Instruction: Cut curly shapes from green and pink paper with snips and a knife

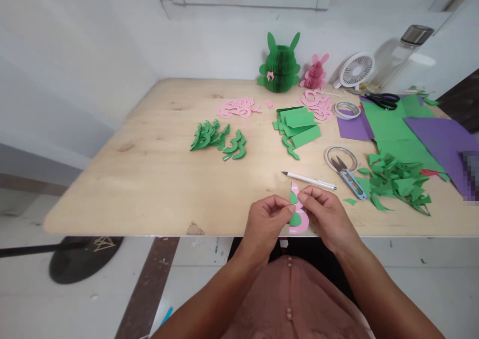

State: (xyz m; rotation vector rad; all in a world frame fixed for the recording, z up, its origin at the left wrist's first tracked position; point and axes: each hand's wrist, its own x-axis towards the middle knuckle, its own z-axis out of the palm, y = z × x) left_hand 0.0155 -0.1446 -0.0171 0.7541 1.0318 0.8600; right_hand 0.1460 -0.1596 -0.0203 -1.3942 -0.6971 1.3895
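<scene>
At the table's front edge my left hand (270, 220) and my right hand (325, 214) hold one small paper cutout between them. The pink paper cutout (305, 222) has a wavy outer edge, and green paper (295, 219) shows along its straight left side. My left thumb and fingers pinch it near the middle. On the upper right, my right thumb and fingers pinch its edge. A white pen (310, 180) lies just beyond my hands. Blue thread snips (349, 178) rest partly over a tape roll (329, 154) to the right.
Green wavy cutouts (205, 137), pink cutouts (237, 108) and folded green strips (299, 122) lie across the table (149, 144). Green scraps (402, 179), purple paper (441, 139) and black scissors (382, 100) are right. A green honeycomb bunny (281, 67), pink bunny (315, 73), fan (355, 70) and bottle (402, 54) stand behind.
</scene>
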